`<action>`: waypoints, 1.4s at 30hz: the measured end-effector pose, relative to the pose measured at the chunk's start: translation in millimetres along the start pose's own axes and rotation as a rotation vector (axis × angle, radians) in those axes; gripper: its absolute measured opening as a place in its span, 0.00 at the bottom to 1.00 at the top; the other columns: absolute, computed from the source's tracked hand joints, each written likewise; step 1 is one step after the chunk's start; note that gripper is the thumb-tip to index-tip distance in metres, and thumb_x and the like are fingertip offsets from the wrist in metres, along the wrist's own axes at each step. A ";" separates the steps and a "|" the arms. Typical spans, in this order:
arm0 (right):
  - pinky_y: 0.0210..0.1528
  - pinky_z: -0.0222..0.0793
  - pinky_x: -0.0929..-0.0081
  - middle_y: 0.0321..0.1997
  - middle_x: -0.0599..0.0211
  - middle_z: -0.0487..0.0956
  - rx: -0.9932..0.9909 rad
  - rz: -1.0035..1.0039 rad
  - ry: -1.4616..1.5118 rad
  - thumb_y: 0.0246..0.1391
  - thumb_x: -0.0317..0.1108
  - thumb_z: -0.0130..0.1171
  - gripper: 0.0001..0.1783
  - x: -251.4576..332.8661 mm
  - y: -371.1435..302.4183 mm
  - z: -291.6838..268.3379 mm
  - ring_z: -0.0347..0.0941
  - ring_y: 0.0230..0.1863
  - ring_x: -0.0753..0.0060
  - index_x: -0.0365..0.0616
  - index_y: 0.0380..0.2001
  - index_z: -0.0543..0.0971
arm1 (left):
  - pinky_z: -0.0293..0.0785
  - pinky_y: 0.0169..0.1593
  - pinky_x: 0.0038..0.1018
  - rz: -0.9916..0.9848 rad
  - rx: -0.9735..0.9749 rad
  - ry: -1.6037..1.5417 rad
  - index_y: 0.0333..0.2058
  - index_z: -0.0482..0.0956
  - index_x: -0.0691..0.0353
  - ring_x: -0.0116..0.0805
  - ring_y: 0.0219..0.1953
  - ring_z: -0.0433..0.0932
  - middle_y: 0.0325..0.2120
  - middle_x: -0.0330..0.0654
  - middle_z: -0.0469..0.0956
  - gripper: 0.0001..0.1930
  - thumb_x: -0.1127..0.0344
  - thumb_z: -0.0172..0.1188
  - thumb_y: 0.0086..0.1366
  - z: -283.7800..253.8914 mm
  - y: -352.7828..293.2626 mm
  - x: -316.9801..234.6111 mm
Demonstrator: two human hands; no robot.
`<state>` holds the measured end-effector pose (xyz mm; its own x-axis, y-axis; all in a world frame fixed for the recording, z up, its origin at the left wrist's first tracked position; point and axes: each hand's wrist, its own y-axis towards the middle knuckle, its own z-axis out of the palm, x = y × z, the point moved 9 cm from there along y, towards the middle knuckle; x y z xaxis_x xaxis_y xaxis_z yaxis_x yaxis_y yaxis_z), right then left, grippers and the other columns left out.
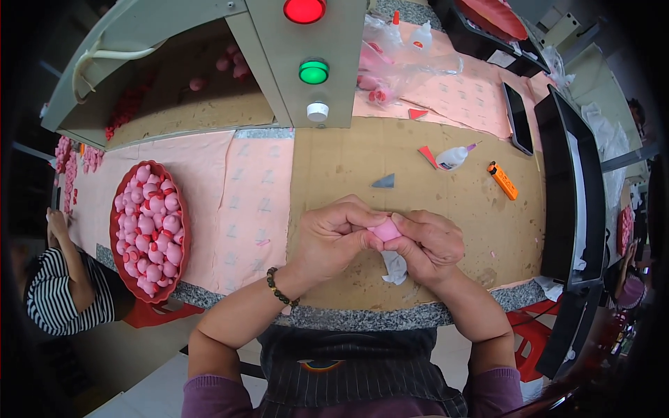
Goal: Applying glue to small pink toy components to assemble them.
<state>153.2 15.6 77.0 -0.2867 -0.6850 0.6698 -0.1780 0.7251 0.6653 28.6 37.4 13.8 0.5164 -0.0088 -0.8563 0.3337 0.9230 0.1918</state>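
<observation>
Between the fingertips of both my hands is a small pink rounded piece [387,230], held above the cardboard sheet [334,167]. My left hand [341,233] pinches its left side, thumb and forefinger closed on it. On the other side my right hand [426,245] grips it the same way, the two hands nearly touching. Part of the piece is hidden by my fingers. A crumpled white tissue [394,268] lies just under my hands. Beyond them sits a small grey triangular piece [383,181].
A red scalloped tray [182,230] heaped with pink-and-red pieces stands at left. Right of centre lie a white glue bottle [454,157] and an orange cutter [502,181]. A black bin [561,209] edges the right, and a machine with lit buttons [313,71] rises ahead.
</observation>
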 end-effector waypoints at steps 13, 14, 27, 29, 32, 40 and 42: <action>0.28 0.70 0.81 0.29 0.59 0.78 -0.052 0.305 0.377 0.43 0.21 0.64 0.14 -30.9 -13.1 7.0 0.74 0.28 0.75 0.31 0.35 0.76 | 0.77 0.42 0.23 -0.001 0.008 -0.063 0.40 0.75 0.70 0.30 0.38 0.76 0.36 0.43 0.74 0.15 0.87 0.57 0.53 2.2 7.8 -3.4; 0.28 0.70 0.81 0.29 0.59 0.78 -0.050 0.300 0.378 0.43 0.21 0.64 0.14 -29.2 -12.8 8.0 0.74 0.28 0.75 0.31 0.35 0.76 | 0.77 0.42 0.23 0.005 0.008 -0.062 0.40 0.75 0.70 0.30 0.38 0.76 0.36 0.43 0.74 0.15 0.87 0.57 0.53 2.0 8.7 -5.4; 0.43 0.73 0.77 0.42 0.58 0.73 -0.020 0.372 0.468 0.48 0.15 0.56 0.14 -42.0 -13.9 18.5 0.73 0.43 0.70 0.33 0.41 0.73 | 0.72 0.51 0.26 -0.064 0.007 0.026 0.43 0.71 0.69 0.32 0.45 0.74 0.43 0.45 0.72 0.19 0.86 0.58 0.51 -8.1 11.6 4.8; 0.43 0.74 0.77 0.43 0.58 0.72 -0.029 0.394 0.476 0.47 0.14 0.56 0.14 -43.4 -13.0 18.7 0.73 0.43 0.70 0.33 0.40 0.73 | 0.71 0.52 0.26 -0.121 -0.005 0.009 0.43 0.71 0.69 0.31 0.45 0.74 0.43 0.45 0.73 0.19 0.86 0.57 0.52 -9.0 12.0 8.0; 0.42 0.75 0.77 0.42 0.57 0.72 -0.036 0.339 0.446 0.47 0.15 0.56 0.14 -40.1 -10.1 16.2 0.73 0.42 0.70 0.33 0.39 0.73 | 0.71 0.52 0.26 -0.150 0.000 -0.018 0.44 0.71 0.69 0.30 0.46 0.74 0.43 0.44 0.73 0.19 0.86 0.57 0.52 -7.6 12.7 8.6; 0.36 0.74 0.81 0.39 0.58 0.72 -0.055 0.287 0.281 0.44 0.16 0.59 0.12 -32.8 -8.6 8.1 0.73 0.38 0.73 0.34 0.35 0.76 | 0.70 0.53 0.26 -0.238 0.020 -0.168 0.45 0.69 0.69 0.30 0.47 0.73 0.45 0.47 0.73 0.16 0.78 0.57 0.57 -6.0 10.1 13.0; 0.35 0.73 0.81 0.38 0.59 0.72 -0.060 0.281 0.276 0.44 0.16 0.60 0.10 -30.7 -7.7 6.6 0.72 0.37 0.73 0.34 0.33 0.77 | 0.69 0.53 0.27 -0.240 0.026 -0.199 0.45 0.69 0.69 0.31 0.47 0.73 0.46 0.47 0.72 0.15 0.78 0.56 0.58 -6.2 9.3 16.2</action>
<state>157.1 31.5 49.1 -0.0516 -0.4601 0.8864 -0.0708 0.8870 0.4563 35.2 48.3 -1.3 0.5639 -0.3025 -0.7684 0.4835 0.8753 0.0103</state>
